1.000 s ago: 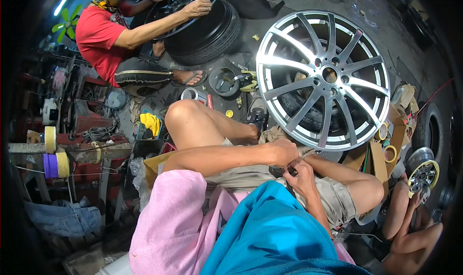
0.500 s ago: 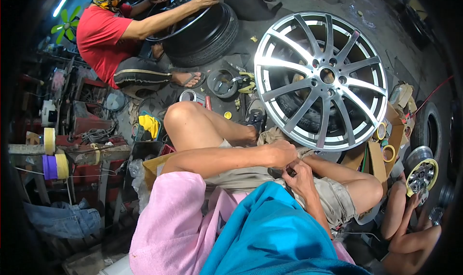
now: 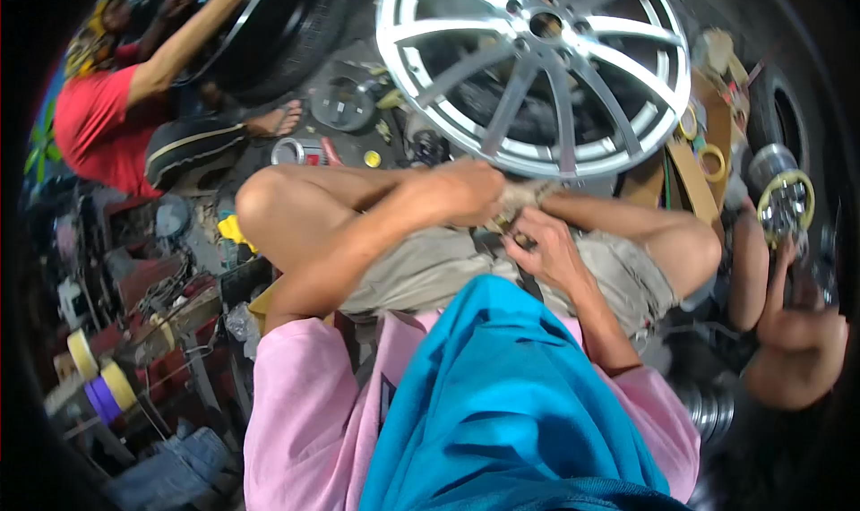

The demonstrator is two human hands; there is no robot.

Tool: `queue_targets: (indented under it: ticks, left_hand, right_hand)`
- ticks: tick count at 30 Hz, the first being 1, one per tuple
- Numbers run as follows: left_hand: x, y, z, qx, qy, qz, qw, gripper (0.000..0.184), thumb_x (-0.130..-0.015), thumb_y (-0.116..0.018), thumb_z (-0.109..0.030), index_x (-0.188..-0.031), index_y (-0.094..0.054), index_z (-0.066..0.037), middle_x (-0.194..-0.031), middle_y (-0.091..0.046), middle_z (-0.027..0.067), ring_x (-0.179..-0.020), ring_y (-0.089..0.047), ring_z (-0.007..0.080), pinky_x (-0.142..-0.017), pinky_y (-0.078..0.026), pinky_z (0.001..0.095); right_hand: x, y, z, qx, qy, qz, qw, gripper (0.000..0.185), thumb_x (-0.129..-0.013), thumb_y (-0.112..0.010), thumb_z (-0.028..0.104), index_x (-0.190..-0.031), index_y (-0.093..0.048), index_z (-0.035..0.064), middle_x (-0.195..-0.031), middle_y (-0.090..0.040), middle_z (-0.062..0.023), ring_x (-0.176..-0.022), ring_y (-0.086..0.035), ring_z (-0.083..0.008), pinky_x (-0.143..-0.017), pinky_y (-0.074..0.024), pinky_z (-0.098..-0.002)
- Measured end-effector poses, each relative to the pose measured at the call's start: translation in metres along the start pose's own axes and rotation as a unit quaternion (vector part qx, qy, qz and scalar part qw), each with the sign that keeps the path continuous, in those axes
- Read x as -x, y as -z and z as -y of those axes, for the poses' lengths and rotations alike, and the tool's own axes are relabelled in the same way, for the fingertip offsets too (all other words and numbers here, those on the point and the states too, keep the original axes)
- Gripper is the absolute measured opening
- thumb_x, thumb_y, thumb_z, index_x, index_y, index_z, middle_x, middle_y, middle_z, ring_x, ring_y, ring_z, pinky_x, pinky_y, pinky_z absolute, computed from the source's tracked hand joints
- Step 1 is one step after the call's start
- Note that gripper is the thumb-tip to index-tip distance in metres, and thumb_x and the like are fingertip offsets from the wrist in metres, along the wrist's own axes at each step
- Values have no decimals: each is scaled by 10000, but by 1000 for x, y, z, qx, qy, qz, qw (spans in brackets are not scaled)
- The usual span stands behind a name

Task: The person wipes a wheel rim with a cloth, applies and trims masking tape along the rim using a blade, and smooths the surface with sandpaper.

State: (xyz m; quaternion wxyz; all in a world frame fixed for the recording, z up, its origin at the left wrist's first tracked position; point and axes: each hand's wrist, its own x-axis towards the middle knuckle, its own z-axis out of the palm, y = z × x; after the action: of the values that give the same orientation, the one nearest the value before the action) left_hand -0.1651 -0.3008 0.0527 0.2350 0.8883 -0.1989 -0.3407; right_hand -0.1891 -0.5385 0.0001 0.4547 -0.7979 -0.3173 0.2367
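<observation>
My left hand [image 3: 470, 193] is a blurred fist above my lap, its fingers curled out of sight. It is close to a beige cloth [image 3: 527, 199], and I cannot tell whether it grips it. Just below and to the right, my right hand [image 3: 548, 249] bends its thumb and fingers around something small and dark that I cannot make out. Both hands are over my khaki shorts [image 3: 412, 269]. Beyond them a large silver multi-spoke wheel rim [image 3: 563, 121] stands tilted, its lower edge near my crossed legs.
A person in a red shirt [image 3: 103, 121] sits at upper left by a black wheel with a tire [image 3: 309, 41]. At right another person's hand [image 3: 788, 247] is on a small wheel [image 3: 788, 197]. A cardboard box [image 3: 690, 184] holds tape rolls [image 3: 710, 163]. A can [image 3: 296, 152] stands near my knee.
The whole view has shifted, so the rim and the red-shirted person appear higher and further left. My left fist has moved slightly away from my right hand, opening a gap between them.
</observation>
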Motion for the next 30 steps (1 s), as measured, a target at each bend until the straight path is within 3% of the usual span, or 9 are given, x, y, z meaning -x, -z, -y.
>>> queue_targets:
  ticks: [5, 7, 12, 15, 17, 21, 23, 27, 30]
  left_hand:
    - [25, 15, 0, 28, 37, 3, 999, 230, -939, -655, -216, -981, -779, -28, -997, -752, 248, -1004, -719, 436, -915, -547, 540]
    - [25, 11, 10, 10, 30, -57, 998, 241, -938, -660, -228, -995, -778, -26, -1011, -753, 233, -1002, -717, 427, -919, -543, 526]
    - [30, 14, 8, 23, 29, -40, 999, 262, -906, -707, -199, -1116, -746, -47, -1019, -754, 196, -1043, -694, 404, -939, -540, 489]
    - [34, 21, 11, 13, 7, -76, 997, 335, -869, -771, -225, -1158, -731, -58, -1042, -756, 175, -1034, -698, 389, -945, -543, 473]
    - [37, 32, 9, 45, 65, -59, 995, 402, -833, -828, -288, -1154, -734, -65, -1081, -755, 165, -1082, -692, 362, -969, -536, 461]
    - [35, 29, 7, 72, 48, -50, 995, 444, -811, -856, -324, -1153, -737, -68, -1127, -745, 173, -1121, -679, 356, -981, -531, 457]
    - [30, 21, 1, 57, -14, 0, 998, 432, -818, -856, -325, -1146, -739, -69, -1147, -738, 179, -1137, -677, 358, -978, -536, 458]
    - [24, 16, -2, 84, 7, 72, 994, 426, -836, -850, -339, -1136, -737, -58, -1135, -733, 178, -1133, -670, 373, -994, -526, 463]
    - [26, 17, -3, 94, -30, 13, 995, 434, -820, -864, -331, -1109, -736, -33, -1143, -726, 180, -1111, -677, 384, -971, -530, 472]
  right_hand:
    - [9, 5, 10, -54, -18, 1, 998, 147, -865, -751, 126, -877, -682, -4, -930, -674, -136, -849, -684, -359, -742, -540, -423]
    - [9, 9, 15, -53, -25, 2, 998, 130, -863, -758, 109, -874, -687, 1, -943, -697, -122, -851, -696, -328, -741, -543, -401]
    - [1, 17, 30, -72, -51, -8, 996, 97, -845, -777, 28, -872, -697, -19, -897, -692, -100, -803, -668, -261, -723, -536, -370]
    - [0, 22, 28, -63, 5, -16, 998, 84, -839, -768, 20, -868, -698, -16, -895, -694, -100, -808, -671, -262, -727, -538, -366]
    - [3, 26, 32, -65, 0, -14, 998, 80, -835, -765, 18, -863, -698, -15, -896, -696, -102, -814, -673, -268, -731, -539, -365]
    - [8, 30, 32, -63, 3, 4, 998, 75, -825, -761, 15, -853, -698, -15, -899, -702, -107, -839, -685, -280, -752, -547, -363]
    - [8, 29, 32, -63, 14, 6, 998, 78, -823, -764, 19, -857, -702, -15, -905, -705, -108, -848, -691, -281, -760, -552, -365]
    - [10, 32, 34, -64, 10, 19, 998, 96, -812, -754, 59, -881, -719, 1, -946, -705, -112, -878, -700, -312, -777, -560, -392]
    - [12, 33, 32, -36, 7, 20, 999, 102, -823, -767, 64, -886, -725, -4, -938, -707, -118, -871, -702, -313, -780, -563, -397]
